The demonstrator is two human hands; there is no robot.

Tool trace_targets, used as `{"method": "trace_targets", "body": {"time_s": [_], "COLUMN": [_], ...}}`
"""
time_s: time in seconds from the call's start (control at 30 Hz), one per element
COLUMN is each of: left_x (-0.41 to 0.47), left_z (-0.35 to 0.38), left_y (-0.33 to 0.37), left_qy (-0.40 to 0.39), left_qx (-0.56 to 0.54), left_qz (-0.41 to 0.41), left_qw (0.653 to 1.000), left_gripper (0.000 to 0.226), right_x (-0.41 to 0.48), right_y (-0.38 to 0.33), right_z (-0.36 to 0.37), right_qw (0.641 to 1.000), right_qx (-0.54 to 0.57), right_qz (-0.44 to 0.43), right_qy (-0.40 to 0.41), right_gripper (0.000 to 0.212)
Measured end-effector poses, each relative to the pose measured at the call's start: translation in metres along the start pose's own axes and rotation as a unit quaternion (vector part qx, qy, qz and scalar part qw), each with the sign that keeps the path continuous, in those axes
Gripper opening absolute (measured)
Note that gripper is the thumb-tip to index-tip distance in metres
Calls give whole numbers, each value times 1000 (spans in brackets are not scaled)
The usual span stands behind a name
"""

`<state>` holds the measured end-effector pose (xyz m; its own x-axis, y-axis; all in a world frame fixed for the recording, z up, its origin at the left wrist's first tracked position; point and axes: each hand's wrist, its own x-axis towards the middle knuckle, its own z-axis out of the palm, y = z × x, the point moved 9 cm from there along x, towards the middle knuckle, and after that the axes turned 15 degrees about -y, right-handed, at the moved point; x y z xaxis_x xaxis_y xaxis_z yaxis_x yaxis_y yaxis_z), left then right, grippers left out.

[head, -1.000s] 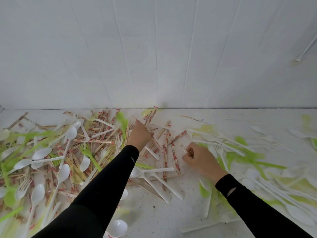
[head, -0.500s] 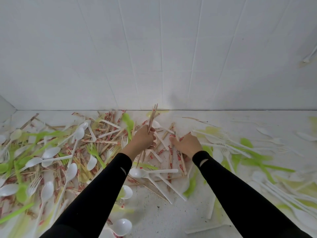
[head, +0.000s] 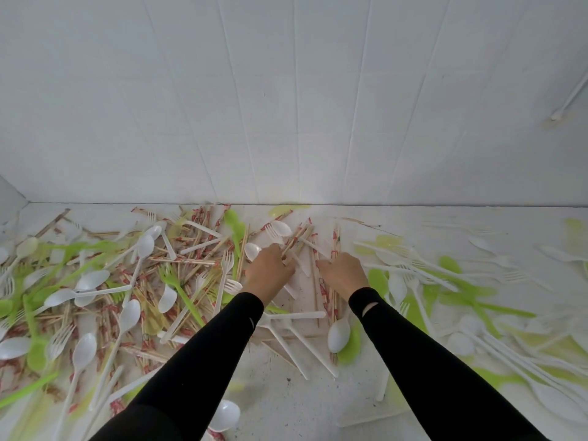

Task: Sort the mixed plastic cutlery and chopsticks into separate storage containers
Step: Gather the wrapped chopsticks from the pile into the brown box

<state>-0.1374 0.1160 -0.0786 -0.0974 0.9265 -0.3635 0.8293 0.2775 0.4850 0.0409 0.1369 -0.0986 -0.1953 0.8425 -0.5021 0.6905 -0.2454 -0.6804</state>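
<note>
The right hand [head: 342, 272] has come in from the white forks [head: 409, 275] on the right and now sits just beside the left hand [head: 269, 272], down on the wrapped chopsticks [head: 334, 246]. The bundle of chopsticks [head: 296, 238] that the left hand gripped and raised a moment ago has dipped low, pointing toward the far edge of the tabletop [head: 286, 402].

- A white panelled wall [head: 286, 90] rose behind, with thin seams slanting up it.
- It met the white, dark-speckled work surface [head: 286, 405] in one straight joint.
- At far left a side wall [head: 9, 194] closed a corner.
- A thin white rod [head: 570, 96] lay against the wall at upper right.
- The light was soft and even.
</note>
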Motion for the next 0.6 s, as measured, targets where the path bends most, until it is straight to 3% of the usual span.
{"method": "trace_targets", "body": {"time_s": [0.2,0.3,0.37,0.43,0.5,0.6], "left_x": [-7,-12,-18,-26,-35,-45], "left_z": [-23,-30,-34,-37,-39,-36], "left_y": [-26,-40,-43,-44,-42,-37], "left_qy": [-2,-26,-47,-74,-116,-162], "left_qx": [-50,-48,-105,-190,-255,-417], "left_qz": [-21,-34,-24,-12,1,31], "left_qw": [999,998,993,979,960,894], "left_gripper": [10,24,24,20,14,21], "right_x": [-12,-11,-11,-9,-5,-8], "right_y": [-8,-14,-16,-14,-11,-13], "right_z": [17,21,22,21,19,11], "right_qw": [989,990,990,992,997,998], "right_qx": [-146,-143,-138,-121,-79,53], "right_qz": [-4,1,2,4,3,-30], "right_qy": [-4,3,10,15,10,0], "right_gripper": [32,30,27,18,22,14]}}
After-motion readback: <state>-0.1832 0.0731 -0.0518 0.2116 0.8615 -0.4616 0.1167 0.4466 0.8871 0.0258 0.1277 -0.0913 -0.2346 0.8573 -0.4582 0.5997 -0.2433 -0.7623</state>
